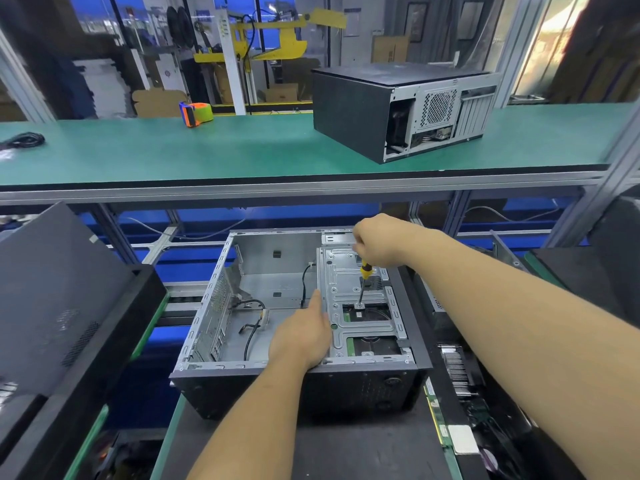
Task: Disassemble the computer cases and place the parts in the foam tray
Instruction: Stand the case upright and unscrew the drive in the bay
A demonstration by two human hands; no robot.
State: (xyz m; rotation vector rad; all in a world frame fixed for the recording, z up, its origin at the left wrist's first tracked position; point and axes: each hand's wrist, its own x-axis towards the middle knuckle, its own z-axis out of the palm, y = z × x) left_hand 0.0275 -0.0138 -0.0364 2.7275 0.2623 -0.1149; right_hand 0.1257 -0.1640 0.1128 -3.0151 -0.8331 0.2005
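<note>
R hand (pixel 375 239) fisted round top of a yellow-handled screwdriver (pixel 363 280), shaft upright, tip down on a screw on the drive bracket (pixel 360 306). L hand (pixel 304 336) lies flat on the bracket's left edge, index finger straight and pointing away, gripping nothing. Both hands are inside the open computer case (pixel 277 323), lying on its side w/ side panel off, loose black cables (pixel 254 327) on its floor just left of L hand. Right of R forearm: boards/heatsink parts, too blurry to ID. Left of L arm: dark panel (pixel 59 292) leaning. Above/beyond the hands, on the green shelf (pixel 207 150): second case (pixel 398 109), closed, well apart; tape dispenser (pixel 195 113) further left. Foam tray: can't tell which, if any.
</note>
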